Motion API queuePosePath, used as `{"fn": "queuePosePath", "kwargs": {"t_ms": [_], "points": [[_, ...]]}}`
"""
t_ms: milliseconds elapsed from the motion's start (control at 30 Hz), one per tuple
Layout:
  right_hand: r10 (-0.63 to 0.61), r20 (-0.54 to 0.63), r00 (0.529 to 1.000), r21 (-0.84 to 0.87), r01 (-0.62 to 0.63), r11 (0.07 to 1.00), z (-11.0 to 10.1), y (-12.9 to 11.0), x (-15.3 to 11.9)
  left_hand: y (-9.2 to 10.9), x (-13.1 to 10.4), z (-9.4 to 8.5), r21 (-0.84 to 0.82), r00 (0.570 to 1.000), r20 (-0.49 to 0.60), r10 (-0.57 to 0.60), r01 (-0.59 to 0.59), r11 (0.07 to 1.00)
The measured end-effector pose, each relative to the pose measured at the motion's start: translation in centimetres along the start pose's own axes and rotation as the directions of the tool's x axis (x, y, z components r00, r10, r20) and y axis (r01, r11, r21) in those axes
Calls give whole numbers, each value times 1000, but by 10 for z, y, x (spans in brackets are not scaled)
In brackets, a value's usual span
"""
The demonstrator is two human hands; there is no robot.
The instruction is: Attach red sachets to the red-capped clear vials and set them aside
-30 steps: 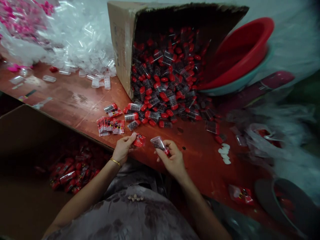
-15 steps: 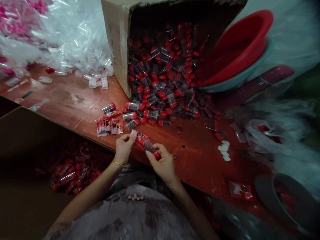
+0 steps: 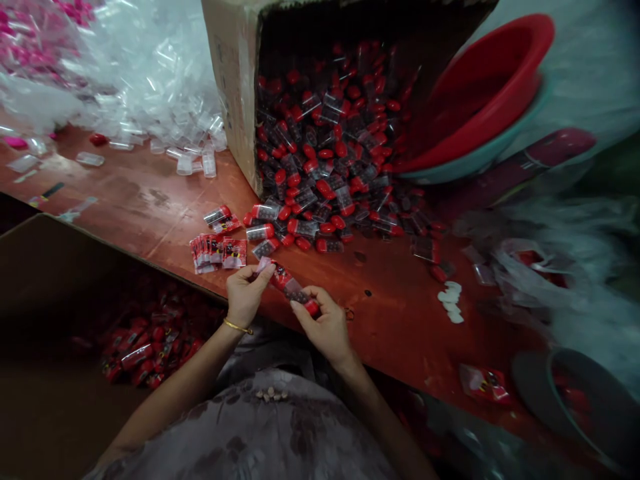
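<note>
Near the table's front edge, my left hand [image 3: 244, 295] pinches the clear end of a small red printed plastic bag [image 3: 281, 277] between thumb and fingers. My right hand [image 3: 324, 325] grips a small clear bottle [image 3: 296, 293] with a red cap at the bag's other end. The bottle looks partly inside the bag, but the overlap is hard to make out. Just beyond my left hand lie a fanned row of flat red printed bags [image 3: 220, 251] and a capped bottle [image 3: 217, 215] on another bag.
A tipped cardboard box [image 3: 233, 87] spills red-capped bottles [image 3: 325, 187] onto the red table [image 3: 165, 200]. Clear empty containers [image 3: 165, 87] are heaped at back left. Red and teal basins [image 3: 545, 40] lean at right. Below left, an open box [image 3: 50, 267] holds packed red items.
My left hand has shifted slightly left and down, and more of the bag's clear end shows at its fingertips. My right hand keeps its grip almost unmoved.
</note>
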State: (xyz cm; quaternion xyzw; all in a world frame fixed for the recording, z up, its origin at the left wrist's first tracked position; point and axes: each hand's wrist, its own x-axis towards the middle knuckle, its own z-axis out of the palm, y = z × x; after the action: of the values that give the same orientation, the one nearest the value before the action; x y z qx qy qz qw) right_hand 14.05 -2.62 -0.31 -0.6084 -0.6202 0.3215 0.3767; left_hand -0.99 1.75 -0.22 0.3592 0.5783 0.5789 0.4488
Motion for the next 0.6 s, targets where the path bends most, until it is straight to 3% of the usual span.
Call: {"fn": "queuePosePath", "kwargs": {"t_ms": [200, 333, 467, 600], "points": [[91, 58, 994, 155, -99, 983, 5, -2, 1, -2, -7, 6, -163, 993, 22, -113, 115, 980], [137, 76, 988, 232, -151, 961, 8, 1, 1, -1, -13, 14, -360, 961, 74, -268, 277, 891], [119, 41, 992, 209, -125, 970, 13, 4, 2, 1, -14, 19, -495, 909, 131, -396, 406, 768], [57, 13, 998, 113, -58, 992, 16, 3, 2, 2, -14, 20, -490, 905, 122, -408, 412, 768]]}}
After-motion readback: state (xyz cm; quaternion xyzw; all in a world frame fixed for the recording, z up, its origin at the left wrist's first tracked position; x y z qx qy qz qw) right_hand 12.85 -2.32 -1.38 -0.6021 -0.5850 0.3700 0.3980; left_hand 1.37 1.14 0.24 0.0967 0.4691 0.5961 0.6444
